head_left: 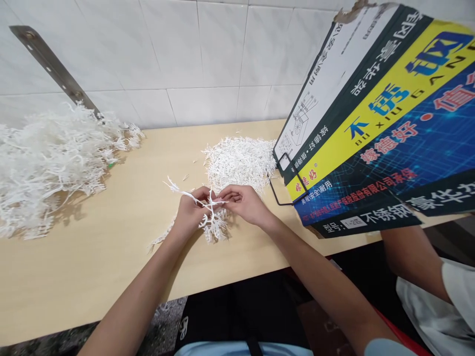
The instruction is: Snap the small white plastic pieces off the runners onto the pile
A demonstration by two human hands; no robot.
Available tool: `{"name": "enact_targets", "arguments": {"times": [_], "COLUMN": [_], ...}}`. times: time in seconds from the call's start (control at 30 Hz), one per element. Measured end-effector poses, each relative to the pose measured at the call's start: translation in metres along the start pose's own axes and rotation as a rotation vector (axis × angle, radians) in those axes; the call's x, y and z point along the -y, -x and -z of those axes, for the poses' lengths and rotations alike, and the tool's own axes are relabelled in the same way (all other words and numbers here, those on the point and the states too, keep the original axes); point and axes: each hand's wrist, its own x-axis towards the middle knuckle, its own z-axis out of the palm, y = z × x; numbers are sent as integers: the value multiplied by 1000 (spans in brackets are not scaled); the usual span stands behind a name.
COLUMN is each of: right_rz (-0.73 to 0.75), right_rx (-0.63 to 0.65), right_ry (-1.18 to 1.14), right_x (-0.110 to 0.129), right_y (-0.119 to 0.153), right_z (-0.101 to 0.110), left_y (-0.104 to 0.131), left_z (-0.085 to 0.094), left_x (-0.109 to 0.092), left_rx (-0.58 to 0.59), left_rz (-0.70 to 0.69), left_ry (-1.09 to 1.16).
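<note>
A white branched plastic piece [211,203] is held over the table between both hands. My left hand [191,210] is closed round its left side, with one long branch sticking out past the knuckles. The thumb and fingertips of my right hand [243,201] pinch a branch tip on the right. More white branched bits [214,230] lie or hang just below the hands. Behind my right hand is a heap of small white pieces [241,160]. A larger pile of white branched pieces [52,163] covers the table's left side.
A large printed cardboard box [382,123] stands at the right beside a black wire frame [287,185]. The pale wooden table [111,262] meets a tiled wall. A metal bracket [54,66] leans at the back left. Another person's arm [415,259] shows below the box.
</note>
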Motion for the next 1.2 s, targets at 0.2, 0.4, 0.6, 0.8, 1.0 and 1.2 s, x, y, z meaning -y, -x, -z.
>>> {"name": "enact_targets", "arguments": {"times": [0.2, 0.4, 0.6, 0.8, 1.0, 1.2], "right_rz": [-88, -74, -94, -116, -89, 119], "right_rx": [20, 12, 45, 243, 249, -201], "right_ry": [-178, -208, -288, -531, -631, 62], "right_x": [11, 13, 12, 8, 5, 8], "right_y": [4, 6, 5, 7, 5, 3], "right_z": [2, 3, 5, 4, 8, 7], "left_y": [-3, -5, -6, -1, 5, -3], "left_z": [2, 5, 6, 6, 5, -5], "left_x": [1, 4, 5, -5, -7, -3], "left_rx": [46, 96, 152, 273, 352, 78], "left_rz": [67, 55, 46, 135, 201, 112], "left_ry": [22, 12, -26, 175, 340, 164]}}
